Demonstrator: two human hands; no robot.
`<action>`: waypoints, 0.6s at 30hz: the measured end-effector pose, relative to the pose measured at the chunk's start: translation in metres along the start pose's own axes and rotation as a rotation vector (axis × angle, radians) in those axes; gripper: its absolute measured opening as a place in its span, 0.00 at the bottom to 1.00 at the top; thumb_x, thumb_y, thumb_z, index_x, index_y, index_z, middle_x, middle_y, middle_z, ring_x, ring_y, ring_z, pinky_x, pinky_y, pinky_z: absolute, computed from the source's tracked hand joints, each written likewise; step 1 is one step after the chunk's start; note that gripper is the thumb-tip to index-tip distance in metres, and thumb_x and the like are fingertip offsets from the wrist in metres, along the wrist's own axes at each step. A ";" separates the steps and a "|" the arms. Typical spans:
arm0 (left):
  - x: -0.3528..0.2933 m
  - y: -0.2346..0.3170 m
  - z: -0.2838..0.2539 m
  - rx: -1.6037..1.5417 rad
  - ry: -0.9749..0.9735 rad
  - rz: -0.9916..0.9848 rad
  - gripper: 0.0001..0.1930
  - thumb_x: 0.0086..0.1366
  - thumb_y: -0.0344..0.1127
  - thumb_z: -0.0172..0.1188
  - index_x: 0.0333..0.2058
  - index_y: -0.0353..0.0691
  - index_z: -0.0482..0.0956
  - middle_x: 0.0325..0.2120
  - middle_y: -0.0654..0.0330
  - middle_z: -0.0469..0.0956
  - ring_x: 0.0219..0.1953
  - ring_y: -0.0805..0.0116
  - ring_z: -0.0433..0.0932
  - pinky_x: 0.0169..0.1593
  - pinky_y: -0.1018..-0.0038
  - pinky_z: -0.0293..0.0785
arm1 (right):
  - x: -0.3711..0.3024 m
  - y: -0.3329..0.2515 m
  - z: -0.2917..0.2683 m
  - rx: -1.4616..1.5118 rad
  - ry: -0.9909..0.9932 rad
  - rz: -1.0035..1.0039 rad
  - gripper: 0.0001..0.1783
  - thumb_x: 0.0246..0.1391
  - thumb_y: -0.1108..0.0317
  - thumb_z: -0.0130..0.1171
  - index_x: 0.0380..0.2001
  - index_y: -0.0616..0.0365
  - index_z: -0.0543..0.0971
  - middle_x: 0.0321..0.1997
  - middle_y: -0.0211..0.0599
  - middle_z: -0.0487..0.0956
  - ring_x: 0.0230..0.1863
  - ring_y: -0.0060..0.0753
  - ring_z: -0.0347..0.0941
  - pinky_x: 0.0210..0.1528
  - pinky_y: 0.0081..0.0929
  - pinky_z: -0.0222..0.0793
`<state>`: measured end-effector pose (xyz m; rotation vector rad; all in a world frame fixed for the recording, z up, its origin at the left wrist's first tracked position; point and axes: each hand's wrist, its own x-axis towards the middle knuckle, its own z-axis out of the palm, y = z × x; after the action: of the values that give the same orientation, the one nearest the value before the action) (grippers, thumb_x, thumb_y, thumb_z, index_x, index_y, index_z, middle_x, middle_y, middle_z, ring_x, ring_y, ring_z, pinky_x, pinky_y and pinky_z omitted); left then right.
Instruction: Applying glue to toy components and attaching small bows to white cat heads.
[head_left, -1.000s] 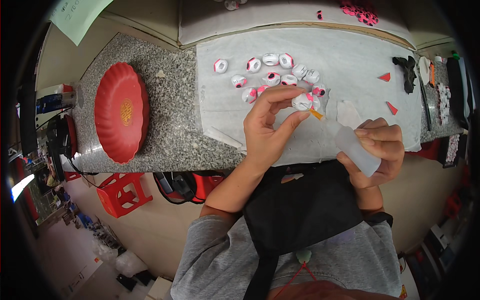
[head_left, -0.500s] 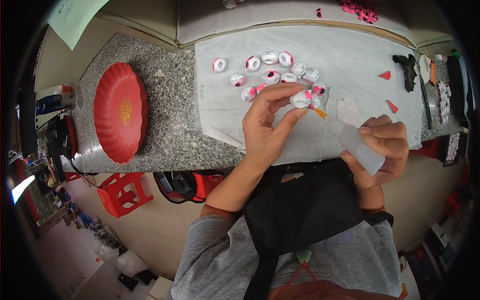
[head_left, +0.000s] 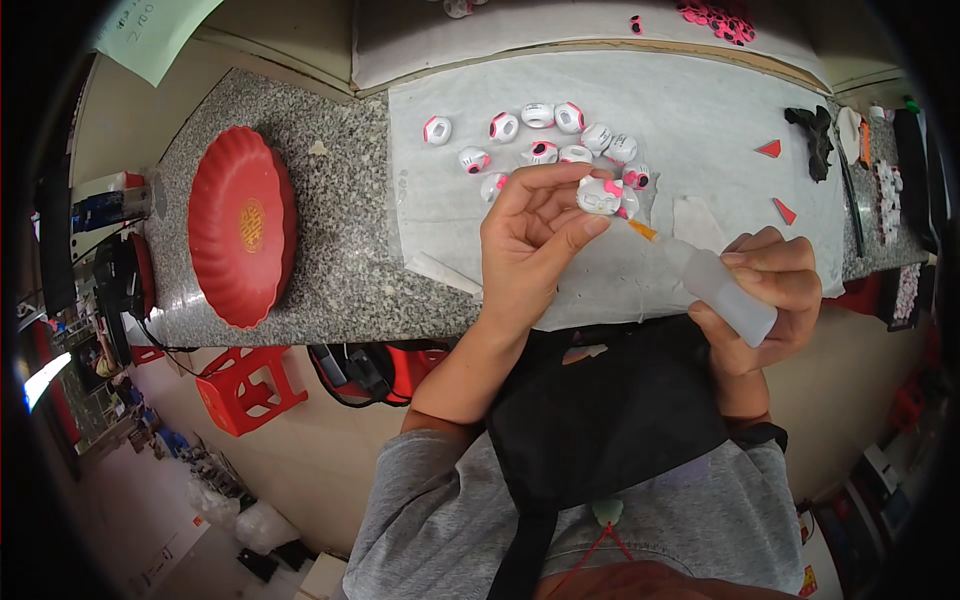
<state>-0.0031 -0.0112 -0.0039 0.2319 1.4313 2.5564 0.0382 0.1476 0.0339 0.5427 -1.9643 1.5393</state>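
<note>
At the right of centre, a translucent white squeeze bottle (head_left: 735,308) is held aslant, its orange nozzle (head_left: 642,231) pointed up and left; what is inside cannot be told. At the left of the frame, a red scalloped bowl (head_left: 222,265) is set on the speckled counter (head_left: 345,215), a gold emblem shown on its inner face. Near the middle of the frame, a small white-and-pink piece (head_left: 598,196) is pinched between the thumb and fingertips of the left hand (head_left: 525,240), the gap between them no wider than the piece. The bottle is gripped by the right hand (head_left: 775,285), with the fingers curled round its body. The nozzle tip is held just beside the piece, at its lower right. Beyond, similar pieces (head_left: 538,116) are spread over a white sheet (head_left: 715,110).
</note>
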 end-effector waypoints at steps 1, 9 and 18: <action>0.000 0.000 0.000 0.001 0.000 0.003 0.17 0.47 0.16 0.51 0.38 0.31 0.62 0.38 0.52 0.67 0.38 0.72 0.68 0.39 0.81 0.68 | 0.000 0.000 -0.001 0.002 0.006 0.002 0.24 0.19 0.80 0.65 0.28 0.60 0.67 0.26 0.39 0.66 0.19 0.23 0.61 0.21 0.17 0.58; 0.001 0.002 0.002 -0.056 0.012 -0.010 0.17 0.47 0.16 0.51 0.38 0.31 0.62 0.37 0.53 0.67 0.38 0.72 0.68 0.39 0.81 0.68 | 0.007 0.004 -0.009 0.022 0.054 0.021 0.23 0.24 0.81 0.62 0.29 0.60 0.64 0.28 0.42 0.66 0.24 0.26 0.64 0.27 0.19 0.62; -0.002 0.001 -0.005 -0.076 0.058 -0.010 0.17 0.48 0.21 0.52 0.38 0.34 0.63 0.37 0.54 0.68 0.40 0.67 0.68 0.45 0.65 0.66 | 0.072 0.087 -0.017 0.001 -0.148 0.646 0.14 0.39 0.72 0.52 0.33 0.61 0.64 0.26 0.32 0.67 0.28 0.21 0.68 0.25 0.16 0.64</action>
<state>-0.0024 -0.0161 -0.0057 0.1395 1.3476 2.6234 -0.0677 0.1880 0.0208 0.0027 -2.3979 1.9113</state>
